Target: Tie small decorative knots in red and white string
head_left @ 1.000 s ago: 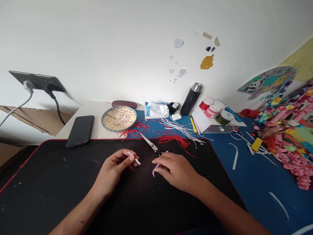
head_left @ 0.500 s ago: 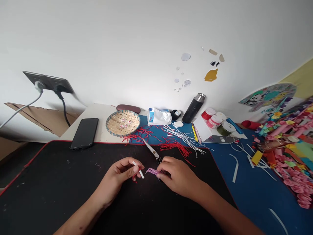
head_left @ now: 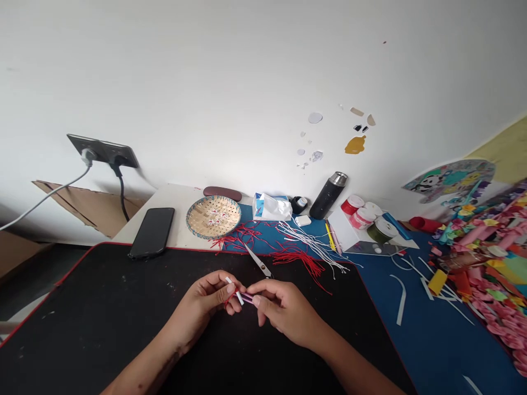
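Observation:
My left hand is closed on a short white stick, pinched between thumb and fingers, with red cord wound about it. In my right hand is a pair of purple tweezers, mostly covered by the fingers. The tweezers' tips meet the stick and red cord; whether they grip the cord I cannot tell. Just beyond the hands lie scissors with the blades pointing away, their handles hidden.
Red cords and white cords lie behind the scissors. A woven basket holds small red-and-white pieces. A phone is on the left; a black flask and thread spools stand at the back right.
My right hand has moved left, bringing the tweezers from a small gap up to the white stick. The left hand keeps its pinch. The camera view has shifted slightly.

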{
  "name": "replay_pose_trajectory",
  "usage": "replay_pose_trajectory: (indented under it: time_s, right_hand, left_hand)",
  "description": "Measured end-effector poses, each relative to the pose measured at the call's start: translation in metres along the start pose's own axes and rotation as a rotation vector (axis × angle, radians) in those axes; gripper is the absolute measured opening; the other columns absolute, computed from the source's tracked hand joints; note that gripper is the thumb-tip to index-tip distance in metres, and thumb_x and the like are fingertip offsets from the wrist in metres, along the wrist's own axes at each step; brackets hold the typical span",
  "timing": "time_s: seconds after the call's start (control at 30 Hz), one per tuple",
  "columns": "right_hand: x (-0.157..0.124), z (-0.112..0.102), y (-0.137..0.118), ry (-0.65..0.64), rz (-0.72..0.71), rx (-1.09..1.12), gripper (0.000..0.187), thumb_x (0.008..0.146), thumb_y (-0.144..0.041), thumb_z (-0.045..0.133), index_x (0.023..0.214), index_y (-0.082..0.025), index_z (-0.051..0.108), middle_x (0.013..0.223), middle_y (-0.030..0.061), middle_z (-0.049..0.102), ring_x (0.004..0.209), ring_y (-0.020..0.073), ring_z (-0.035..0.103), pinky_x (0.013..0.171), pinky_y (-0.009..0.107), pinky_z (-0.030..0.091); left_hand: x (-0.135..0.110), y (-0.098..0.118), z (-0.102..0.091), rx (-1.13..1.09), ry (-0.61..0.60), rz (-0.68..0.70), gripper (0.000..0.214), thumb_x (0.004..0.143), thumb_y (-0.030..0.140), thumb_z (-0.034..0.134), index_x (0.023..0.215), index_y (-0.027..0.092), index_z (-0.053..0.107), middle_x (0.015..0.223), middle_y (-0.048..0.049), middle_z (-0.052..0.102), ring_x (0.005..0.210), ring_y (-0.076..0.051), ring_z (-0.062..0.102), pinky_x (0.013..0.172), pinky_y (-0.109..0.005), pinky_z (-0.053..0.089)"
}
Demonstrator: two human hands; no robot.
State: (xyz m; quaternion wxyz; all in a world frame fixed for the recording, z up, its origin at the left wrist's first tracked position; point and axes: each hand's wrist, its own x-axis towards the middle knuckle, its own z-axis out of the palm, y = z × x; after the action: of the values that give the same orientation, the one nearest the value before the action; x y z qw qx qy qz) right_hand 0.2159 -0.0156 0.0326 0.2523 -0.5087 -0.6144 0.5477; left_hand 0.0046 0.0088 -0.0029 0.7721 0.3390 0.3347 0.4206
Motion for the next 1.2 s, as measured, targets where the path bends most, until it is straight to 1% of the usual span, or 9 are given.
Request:
replay_pose_trajectory:
  time_s: [0.07,0.17,0.37,0.53,0.63,0.73,0.83,0.9,1.2]
  right_hand:
    - [0.0,0.001,0.004,0.04,0.008,0.107,0.039,0.096,-0.044,0.064,0.119,-0.014,0.069,0.07,0.0001,0.067,0.044,0.0076,0.047,0.044,0.021,0.034]
    - [0.001,0.007,0.009,0.08,-0.013,0.259,0.045,0.09,-0.051,0.069,0.115,-0.014,0.067,0.074,0.0011,0.068,0.042,0.0072,0.05,0.042,0.02,0.035]
    - [0.009,0.024,0.014,0.209,-0.063,0.301,0.039,0.087,-0.051,0.074,0.104,-0.016,0.07,0.075,0.0017,0.069,0.046,0.0079,0.055,0.041,0.018,0.037]
    - [0.012,0.027,0.021,0.231,-0.051,0.305,0.036,0.085,-0.049,0.076,0.099,-0.017,0.07,0.074,0.0015,0.07,0.045,0.0084,0.056,0.04,0.018,0.036]
    - [0.007,0.02,0.021,0.233,-0.024,0.214,0.032,0.088,-0.048,0.074,0.097,-0.017,0.071,0.069,0.0003,0.068,0.046,0.0097,0.057,0.043,0.02,0.04]
    - [-0.001,0.012,0.016,0.169,0.033,0.03,0.026,0.09,-0.043,0.072,0.097,-0.018,0.074,0.064,-0.0008,0.067,0.05,0.0127,0.061,0.05,0.022,0.045]
    - [-0.008,0.007,0.008,0.106,0.001,-0.28,0.011,0.089,-0.032,0.074,0.093,-0.022,0.078,0.079,0.0018,0.077,0.07,0.0177,0.072,0.064,0.025,0.049]
    - [-0.011,0.007,0.002,0.069,-0.018,-0.425,0.008,0.087,-0.028,0.077,0.094,-0.024,0.08,0.09,0.0016,0.081,0.082,0.02,0.075,0.072,0.026,0.05]
    - [-0.006,0.006,0.003,0.045,-0.043,-0.627,0.009,0.088,-0.029,0.079,0.096,-0.024,0.079,0.093,-0.0006,0.082,0.084,0.0187,0.075,0.073,0.024,0.047]
  left_hand:
    - [0.002,-0.003,0.0,-0.095,0.061,-0.026,0.02,0.077,0.031,0.091,0.084,0.015,0.08,0.089,-0.0085,0.078,0.066,-0.014,0.068,0.062,-0.022,0.055]
    - [0.003,-0.007,0.0,-0.209,0.131,-0.065,0.022,0.073,0.028,0.094,0.085,0.016,0.08,0.094,-0.0083,0.08,0.068,-0.013,0.069,0.064,-0.022,0.057]
    - [0.001,-0.009,0.002,-0.262,0.11,-0.065,0.025,0.07,0.027,0.096,0.083,0.015,0.079,0.092,-0.008,0.079,0.066,-0.013,0.069,0.063,-0.022,0.058]
    - [0.0,-0.006,0.002,-0.217,0.106,-0.073,0.027,0.068,0.03,0.097,0.082,0.015,0.078,0.095,-0.0083,0.079,0.066,-0.014,0.068,0.064,-0.025,0.057]
    - [0.0,0.001,-0.001,-0.11,0.14,-0.018,0.028,0.071,0.033,0.095,0.085,0.014,0.079,0.091,-0.0085,0.077,0.067,-0.014,0.066,0.061,-0.023,0.053]
    - [0.001,0.007,-0.005,-0.069,0.195,0.058,0.032,0.071,0.038,0.094,0.086,0.013,0.079,0.091,-0.0081,0.075,0.066,-0.013,0.062,0.056,-0.021,0.048]
    - [0.001,0.008,-0.006,-0.105,0.218,0.05,0.035,0.067,0.04,0.095,0.083,0.014,0.078,0.085,-0.0061,0.074,0.063,-0.013,0.06,0.054,-0.022,0.046]
    - [0.0,0.006,-0.005,-0.117,0.211,0.033,0.035,0.067,0.04,0.096,0.083,0.015,0.077,0.082,-0.0055,0.073,0.062,-0.013,0.06,0.054,-0.022,0.046]
    - [-0.001,0.001,-0.003,-0.152,0.188,0.005,0.038,0.066,0.04,0.097,0.086,0.013,0.079,0.083,-0.0074,0.075,0.062,-0.013,0.06,0.054,-0.022,0.046]
